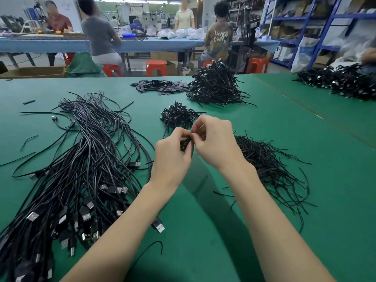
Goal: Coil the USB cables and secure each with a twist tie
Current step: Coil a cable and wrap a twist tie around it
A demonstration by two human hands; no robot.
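Even, bright overhead light, diffuse and without strong glare. Soft shadows of the forearms fall on the green table (pixel 223 231) near the camera, between and beneath them. Metal plugs of the USB cables (pixel 81 180) at near left catch small highlights. Wide-angle distortion bows the table's far edge and the shelving (pixel 317 27) at far right. Background figures are soft; the right edge is smeared.

Above the green counter (pixel 203 231) the left hand (pixel 173 155) grips a small coiled cable (pixel 184 143); the right hand (pixel 215 141) pinches a twist tie (pixel 191 132) at the coil's top, fingertips of both hands touching; left of the hands lies a sprawl of loose USB cables (pixel 81 169); right of them, a heap of twist ties (pixel 270 165); beyond them, a small pile of tied coils (pixel 177 116), and farther back a large pile (pixel 215 84).
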